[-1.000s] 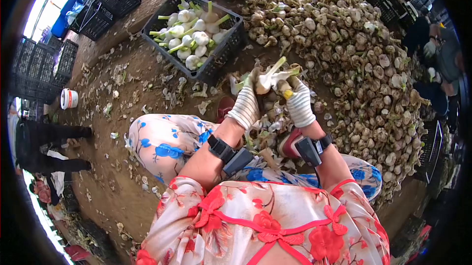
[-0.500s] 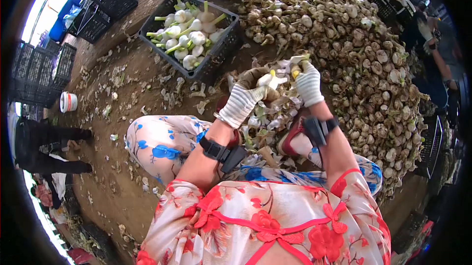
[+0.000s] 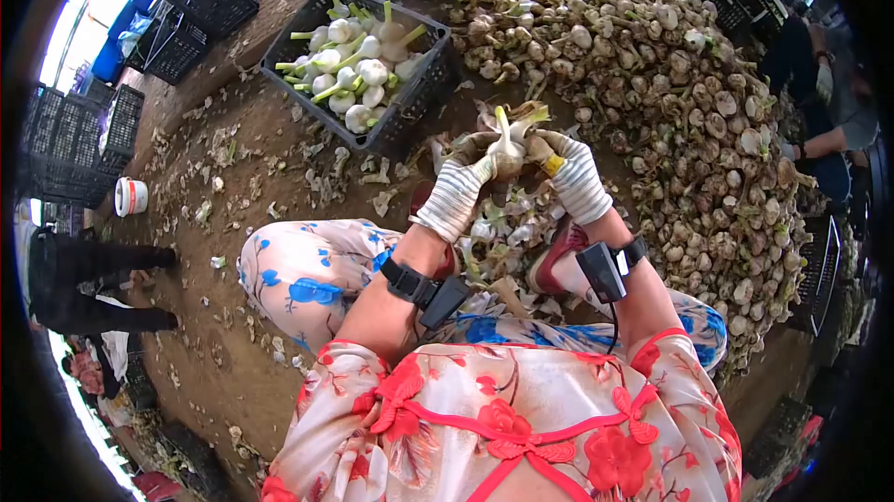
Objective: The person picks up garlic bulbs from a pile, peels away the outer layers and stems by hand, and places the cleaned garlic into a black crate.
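Observation:
Between both gloved hands is a garlic bulb [image 3: 506,159] with a pale green stem pointing up and loose skin around it. My left hand [image 3: 454,190], in a striped knit glove, grips the bulb from the left. My right hand [image 3: 574,178], gloved the same way with a yellow band at a finger, is closed at the bulb's right side. A strip of peeled-back outer leaf [image 3: 531,120] stands out beside the stem. The fingertips are partly hidden behind the bulb. Below the hands, peeled garlic skins [image 3: 512,227] lie between my shoes.
A black crate [image 3: 410,111] of cleaned garlic stands ahead to the left. A large heap of unpeeled garlic [image 3: 689,148] spreads ahead and right. A white bucket [image 3: 130,196], stacked crates [image 3: 74,139] and a person in dark trousers [image 3: 102,283] are left; another person [image 3: 824,92] is right.
My right hand has come down and left from beside the left hand onto the bulb. The bulb has turned, its stem now upright. The person at right has moved their arms.

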Available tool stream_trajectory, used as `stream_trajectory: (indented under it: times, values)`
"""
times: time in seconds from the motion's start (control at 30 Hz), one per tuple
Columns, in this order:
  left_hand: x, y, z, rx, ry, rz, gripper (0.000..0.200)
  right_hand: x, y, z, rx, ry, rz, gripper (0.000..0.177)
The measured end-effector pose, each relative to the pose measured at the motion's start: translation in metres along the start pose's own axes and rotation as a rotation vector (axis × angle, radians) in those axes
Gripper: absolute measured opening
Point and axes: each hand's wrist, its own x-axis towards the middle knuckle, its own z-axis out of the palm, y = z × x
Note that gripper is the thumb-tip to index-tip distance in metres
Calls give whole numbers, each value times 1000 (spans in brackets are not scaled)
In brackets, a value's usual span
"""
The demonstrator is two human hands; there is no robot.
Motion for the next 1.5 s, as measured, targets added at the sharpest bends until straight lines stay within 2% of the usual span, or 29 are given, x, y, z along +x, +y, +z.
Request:
stream_trajectory:
  times: [0.1,0.17,0.2,0.23,0.27,0.3,0.37,0.43,0.47,0.5,0.53,0.57,0.7,0.8,0.83,0.9,0.93,0.97,1.07,1.1,1.17,1.2,1.23,1.3,1.33,1.37,1.43,1.47,1.5]
  values:
    - [1,-3,-4,-44,7,-23,35,3,13,-7,-60,-1,-34,35]
    - [0,-3,-7,-85,-20,-2,32,-4,14,-3,118,83,-65,44]
    - [2,-4,-7,-87,-16,-2,32,-10,6,1,78,96,-31,48]
    - [4,-5,-7,11,7,-4,32,-18,4,8,92,78,-66,36]
    - [5,-7,-6,112,25,-9,31,-22,-1,15,-90,94,-123,30]
    - [3,-5,-2,112,20,-18,31,-25,-4,18,-274,112,-181,25]
    - [-3,4,6,50,-4,-89,28,-24,1,12,-296,109,-119,18]
    - [-3,2,0,66,41,-83,24,-23,7,10,-163,44,-84,16]
    - [-2,1,-7,89,-55,-115,22,-19,4,6,-191,110,-47,15]
    - [-1,5,-8,115,-153,-144,21,-17,7,-2,167,107,144,15]
    - [-8,9,3,199,-64,-209,20,-17,9,-5,181,84,145,16]
    - [-4,-4,3,142,-46,-126,25,-19,13,-6,196,58,153,17]
    - [-2,-2,0,94,-15,-142,32,-30,1,5,400,63,102,22]
    - [-2,-10,-2,38,-15,-134,28,-28,17,6,-272,130,-227,18]
    - [-2,-9,-2,40,-17,-137,28,-29,14,6,-270,133,-226,18]
    - [-2,-5,-4,43,-40,-234,29,-32,9,8,-147,116,24,16]
    - [-1,-7,-9,0,-63,-288,29,-29,22,6,-272,156,-153,16]
    - [0,-12,-10,2,-65,-289,29,-27,30,5,-271,159,-154,16]
    - [6,-16,-6,353,-35,-67,24,-22,48,2,-439,217,-309,13]
    - [7,-28,-10,447,72,214,19,-24,53,4,-508,192,-358,11]
    - [3,-15,1,366,195,167,15,-31,31,16,-536,126,-353,11]
    - [8,-14,-2,653,210,339,9,-26,32,16,-545,145,-396,9]
    - [8,-15,-4,655,210,339,9,-20,33,15,-464,179,-307,9]
    - [7,-11,-3,522,156,330,7,-6,36,8,-225,217,-134,11]
    - [7,-5,-7,260,110,226,8,3,51,0,-297,216,-158,13]
    - [8,-2,-6,233,183,113,10,3,68,-6,-552,240,-82,13]
    - [12,-4,-13,53,172,145,17,-17,56,-4,-656,-83,-103,16]
    - [11,-4,-18,-5,224,130,22,-27,49,0,-409,-203,-17,20]
    - [13,-9,-31,-138,231,49,22,-35,12,-3,-431,-320,-14,22]
